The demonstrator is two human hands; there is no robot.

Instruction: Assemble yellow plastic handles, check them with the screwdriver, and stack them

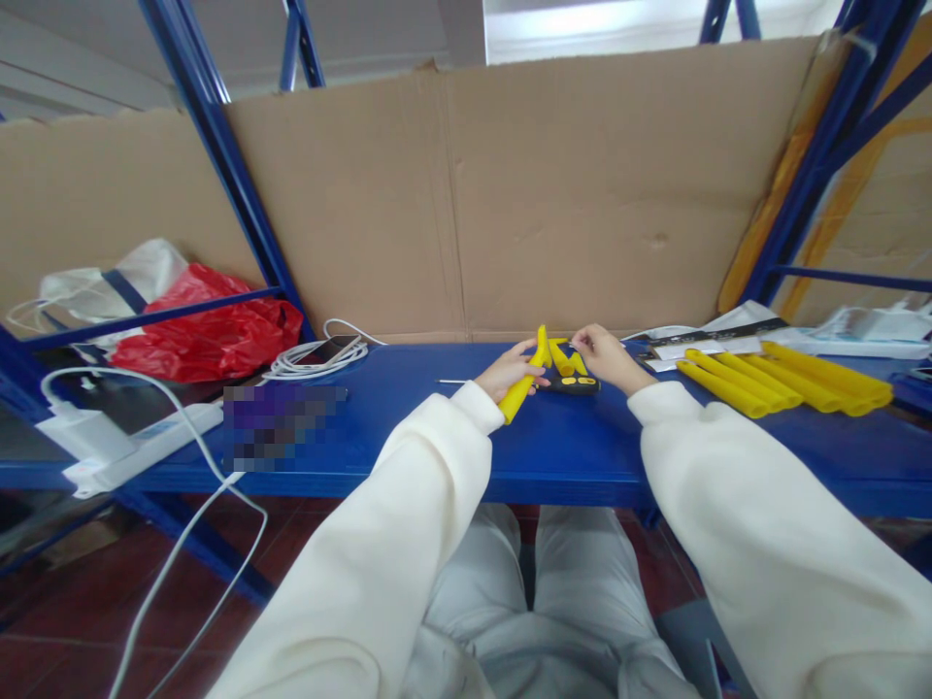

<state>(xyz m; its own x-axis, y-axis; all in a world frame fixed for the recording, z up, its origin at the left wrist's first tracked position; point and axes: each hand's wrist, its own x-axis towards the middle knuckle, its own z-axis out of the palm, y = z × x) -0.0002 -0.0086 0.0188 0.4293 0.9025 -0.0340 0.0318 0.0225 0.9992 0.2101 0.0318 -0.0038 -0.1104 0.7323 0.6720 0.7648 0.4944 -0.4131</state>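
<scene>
My left hand (508, 370) is closed around a long yellow plastic handle piece (522, 383), which slants up toward the middle of the blue shelf (408, 417). My right hand (606, 355) pinches the end of a smaller yellow part (567, 358) that meets the top of the handle piece. Just below both hands a black and yellow screwdriver (573, 385) lies on the shelf. A thin metal rod (455, 382) rests to the left of my left hand.
Several yellow handle pieces (786, 381) lie in a row at the right, beside white papers (717, 335). A phone with a coiled white cable (320, 355), a red bag (211, 330) and a white power strip (138, 442) sit at the left. Cardboard (553, 194) backs the shelf.
</scene>
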